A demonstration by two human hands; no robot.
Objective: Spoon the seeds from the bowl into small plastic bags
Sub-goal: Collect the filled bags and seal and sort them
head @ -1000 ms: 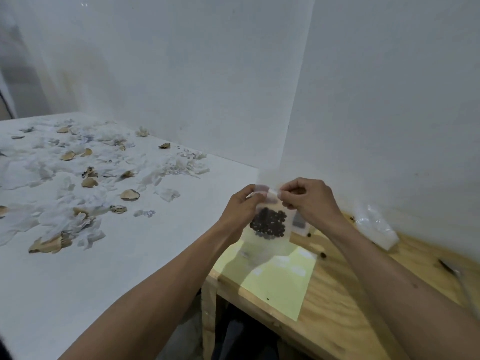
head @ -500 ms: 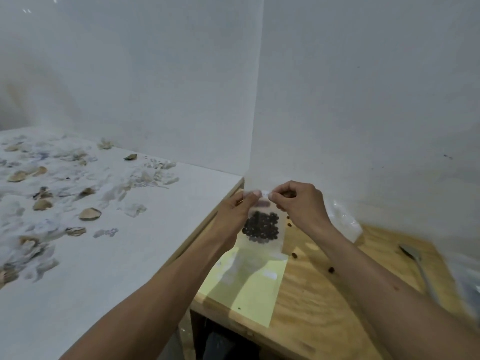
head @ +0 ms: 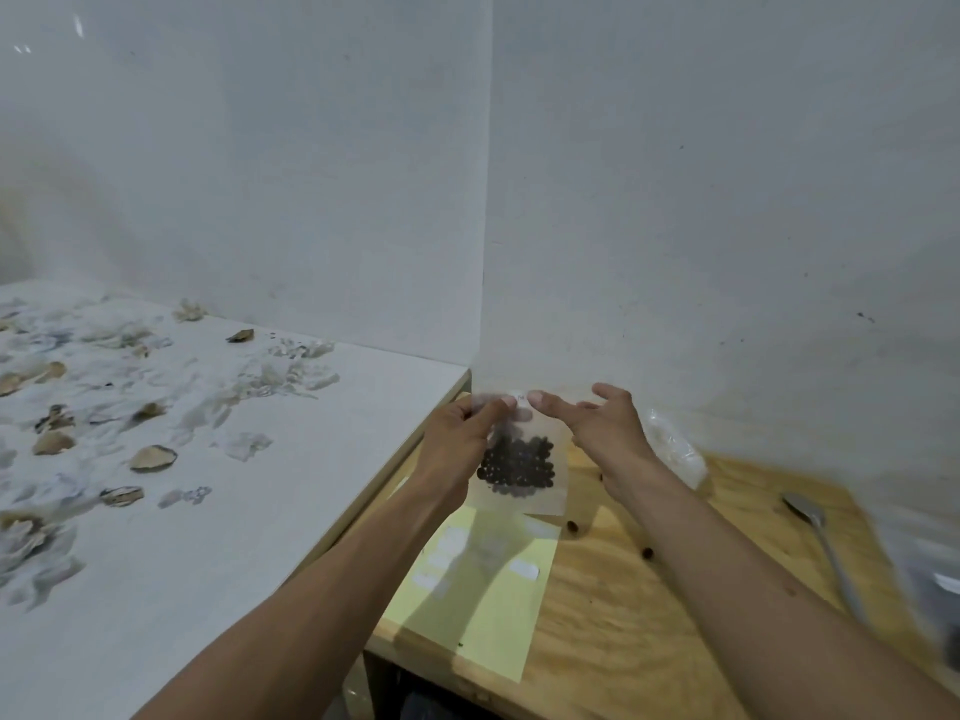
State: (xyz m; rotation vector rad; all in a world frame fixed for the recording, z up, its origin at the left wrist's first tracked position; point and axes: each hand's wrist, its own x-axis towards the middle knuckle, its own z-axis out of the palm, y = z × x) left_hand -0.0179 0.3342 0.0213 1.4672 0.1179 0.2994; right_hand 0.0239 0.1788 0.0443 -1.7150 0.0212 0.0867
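Note:
A small clear plastic bag (head: pixel 524 498) holding a cluster of dark seeds (head: pixel 517 467) hangs upright above the wooden table (head: pixel 649 641). My left hand (head: pixel 457 444) pinches the bag's top left corner. My right hand (head: pixel 602 428) is beside the bag's top right with its fingers spread and straight; only the thumb tip is at the top edge. A metal spoon (head: pixel 813 519) lies on the wood to the right. The bowl is not clearly in view; a blurred dark shape (head: pixel 940 595) sits at the right edge.
A pale yellow sheet (head: pixel 483 610) lies under the bag. Two loose seeds (head: pixel 573 528) lie on the wood. A clump of clear bags (head: pixel 675 452) rests by the wall. The white table (head: pixel 234 537) on the left carries several husks and white scraps.
My right hand has let go of the bag's top and spread its fingers; before, both hands pinched the top edge. The view has swung to the right.

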